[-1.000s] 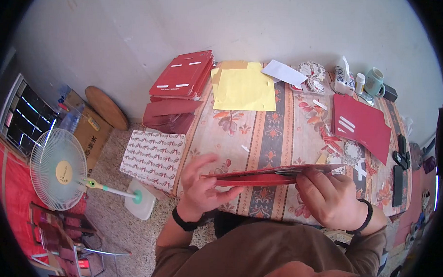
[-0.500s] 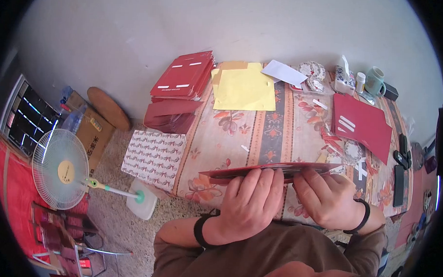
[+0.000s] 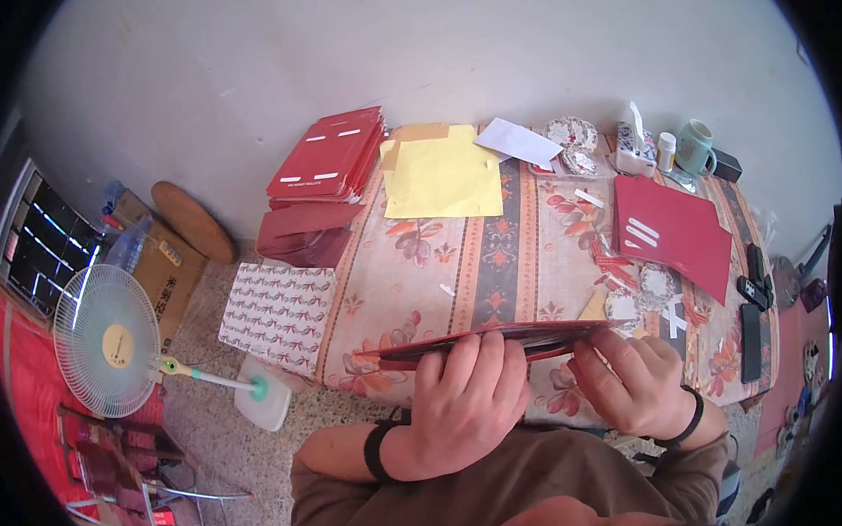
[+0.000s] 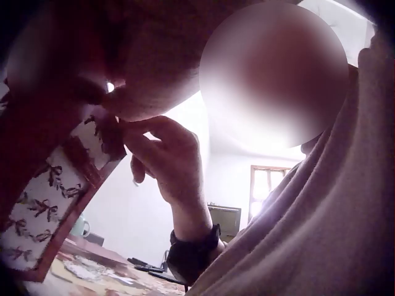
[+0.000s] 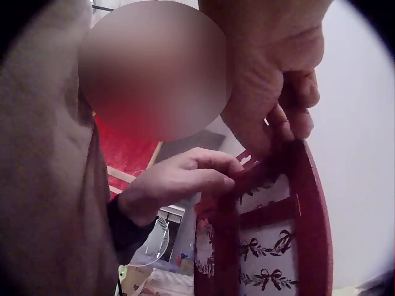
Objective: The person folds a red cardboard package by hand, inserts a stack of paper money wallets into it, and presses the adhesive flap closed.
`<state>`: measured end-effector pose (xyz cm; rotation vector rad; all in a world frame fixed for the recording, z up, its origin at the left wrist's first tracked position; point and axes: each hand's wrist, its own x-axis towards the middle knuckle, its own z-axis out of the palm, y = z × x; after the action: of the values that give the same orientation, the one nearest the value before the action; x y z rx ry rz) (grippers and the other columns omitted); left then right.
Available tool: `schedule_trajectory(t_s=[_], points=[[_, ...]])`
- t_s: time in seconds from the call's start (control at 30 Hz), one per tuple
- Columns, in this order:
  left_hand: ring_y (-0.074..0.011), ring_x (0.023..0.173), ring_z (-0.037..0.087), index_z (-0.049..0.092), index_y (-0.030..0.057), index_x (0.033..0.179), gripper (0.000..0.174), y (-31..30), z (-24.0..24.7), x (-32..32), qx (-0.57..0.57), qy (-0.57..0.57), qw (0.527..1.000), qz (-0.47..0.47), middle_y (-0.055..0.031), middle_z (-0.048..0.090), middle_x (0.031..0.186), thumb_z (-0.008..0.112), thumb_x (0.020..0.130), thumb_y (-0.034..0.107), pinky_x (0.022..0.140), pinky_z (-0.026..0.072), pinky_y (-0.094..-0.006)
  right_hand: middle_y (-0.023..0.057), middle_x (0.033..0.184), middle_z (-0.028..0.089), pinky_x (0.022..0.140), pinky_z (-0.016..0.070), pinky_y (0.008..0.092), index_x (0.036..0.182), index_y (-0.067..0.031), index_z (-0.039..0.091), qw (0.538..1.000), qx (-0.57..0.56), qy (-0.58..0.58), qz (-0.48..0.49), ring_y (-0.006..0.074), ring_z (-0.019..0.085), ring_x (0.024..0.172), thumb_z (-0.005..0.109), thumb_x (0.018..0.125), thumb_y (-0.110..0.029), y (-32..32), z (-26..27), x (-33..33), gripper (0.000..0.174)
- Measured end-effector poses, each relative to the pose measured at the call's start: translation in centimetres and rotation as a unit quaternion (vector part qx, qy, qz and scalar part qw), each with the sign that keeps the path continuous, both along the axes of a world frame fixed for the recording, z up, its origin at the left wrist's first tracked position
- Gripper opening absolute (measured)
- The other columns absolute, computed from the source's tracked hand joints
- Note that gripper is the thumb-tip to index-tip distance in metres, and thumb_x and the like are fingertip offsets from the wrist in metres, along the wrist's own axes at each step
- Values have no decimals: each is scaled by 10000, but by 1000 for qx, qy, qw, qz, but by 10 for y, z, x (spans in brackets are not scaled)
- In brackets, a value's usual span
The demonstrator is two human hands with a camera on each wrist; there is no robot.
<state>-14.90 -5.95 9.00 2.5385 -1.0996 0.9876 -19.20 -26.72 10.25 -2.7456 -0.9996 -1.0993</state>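
Note:
A red card folder (image 3: 401, 352), seen nearly edge-on in the head view, is held up over the near edge of the table. Bow-and-leaf patterned panels with red borders show on it in the right wrist view. My left hand (image 3: 467, 394) grips the folder near its middle, fingers bent over the upper edge. At its right end my right hand (image 3: 632, 374) pinches the edge between thumb and fingers. The left wrist view shows the right hand (image 4: 166, 157) at the folder's corner. Both thumbs are mostly hidden in the head view.
A stack of red folders (image 3: 323, 153) and yellow sheets (image 3: 443, 176) lie at the back. Red sheets (image 3: 672, 235), paper cutouts (image 3: 657, 282), a mug (image 3: 694, 147) and a tissue box (image 3: 634, 152) are to the right. A patterned box (image 3: 278, 318) and a fan (image 3: 108, 340) stand left.
My left hand has moved right from the folder's left end to its middle, its fingers now over the upper edge. The right hand keeps its hold at the right end. The head view has shifted slightly.

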Motion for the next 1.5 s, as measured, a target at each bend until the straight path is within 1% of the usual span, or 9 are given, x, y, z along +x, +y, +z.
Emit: schedule_trajectory(t_s=[0.23,0.33,0.43,0.5,0.7,0.93,1.13,1.33,1.5], points=[[-204,840,544,614,61,931,242,6,9,-1,18,78,996,-26,-39,579,890,667,724,176,724,373,-367,137,893,627,436,395,237,940,27,671,999,-11,-2,34,137,559,593,625,542,-120,-3,2,2,427],[-155,780,501,594,77,881,180,6,9,2,28,50,998,-32,-15,504,792,643,786,222,636,349,-325,125,887,623,447,413,235,947,29,672,999,-12,4,45,136,567,602,627,542,-121,-3,2,3,435],[-158,789,499,589,78,881,174,6,9,0,24,58,997,-37,-17,496,789,642,788,214,648,350,-327,113,881,619,450,416,232,950,27,673,999,-24,10,29,134,573,612,629,544,-122,-2,4,2,434],[-207,855,531,609,83,927,217,7,10,-3,29,110,993,-27,-29,559,876,662,746,189,780,361,-374,104,877,615,448,415,233,956,25,673,999,-21,14,35,132,578,622,632,549,-123,-2,4,2,435],[-219,839,530,613,49,903,222,11,13,-2,31,109,992,-60,-49,561,883,664,754,205,733,379,-374,127,898,636,445,410,232,913,-5,654,999,-42,4,34,143,587,612,653,590,-138,-1,5,-1,350],[-234,850,530,620,23,933,252,13,12,0,21,96,991,-91,-67,562,883,665,764,204,752,405,-391,156,920,651,441,410,232,890,-25,635,999,-34,0,39,158,602,595,661,619,-147,-2,0,0,298],[-253,866,555,594,30,911,259,12,13,0,31,122,989,-72,-80,578,876,669,773,236,767,424,-385,163,924,652,440,413,232,917,-18,628,998,-6,25,53,136,587,577,653,615,-139,-4,-1,1,326],[-249,808,577,557,28,1006,337,10,10,0,3,120,992,-48,-78,592,842,712,742,169,716,442,-356,153,948,646,439,405,222,923,-14,643,998,9,4,60,115,568,573,640,580,-140,-6,-5,3,365],[-253,753,571,532,32,1059,398,7,11,4,-3,131,991,-39,-85,584,816,727,729,141,694,448,-362,135,992,631,441,379,211,1007,4,687,997,-51,-39,29,101,546,584,591,548,-135,-5,-5,6,488]])
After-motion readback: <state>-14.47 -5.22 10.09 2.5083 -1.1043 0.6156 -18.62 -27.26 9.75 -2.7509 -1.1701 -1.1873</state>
